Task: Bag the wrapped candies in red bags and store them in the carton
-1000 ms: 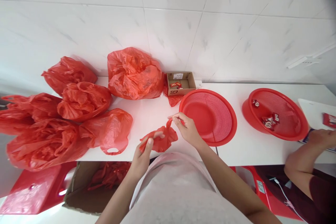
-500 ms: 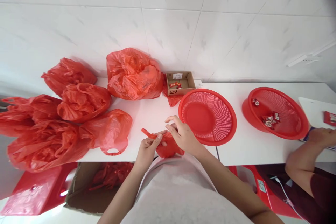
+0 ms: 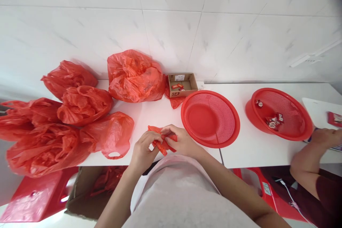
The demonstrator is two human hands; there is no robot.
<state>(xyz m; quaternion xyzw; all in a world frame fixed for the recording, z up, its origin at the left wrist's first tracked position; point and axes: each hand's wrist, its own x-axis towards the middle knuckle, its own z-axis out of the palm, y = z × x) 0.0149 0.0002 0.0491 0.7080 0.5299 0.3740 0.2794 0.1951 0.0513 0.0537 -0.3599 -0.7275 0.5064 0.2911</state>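
Between my hands, close to the table's front edge, is a crumpled red plastic bag (image 3: 161, 146). My left hand (image 3: 145, 149) is closed on its left side, with thumb and fingers pinching the film. My right hand (image 3: 179, 139) grips the other side, its fingertips close to those of the left. Part of the bag is hidden under my fingers. To the right of my right hand stands a round red plastic basket (image 3: 235, 128) with mesh sides. Left of my left hand lies a flattened red plastic bag (image 3: 119, 133) with a handle hole.
Several stuffed red bags (image 3: 136, 78) crowd the table's left side. A small cardboard box (image 3: 176, 93) holds red packets by the wall. Another red basket (image 3: 294, 136) contains small wrapped pieces. A co-worker's arm (image 3: 307, 160) rests at right. Below are a large carton (image 3: 80, 199) and red stool (image 3: 32, 196).
My right hand has come down and taken hold of the bag beside my left hand. The bag is now bunched up smaller between both hands.
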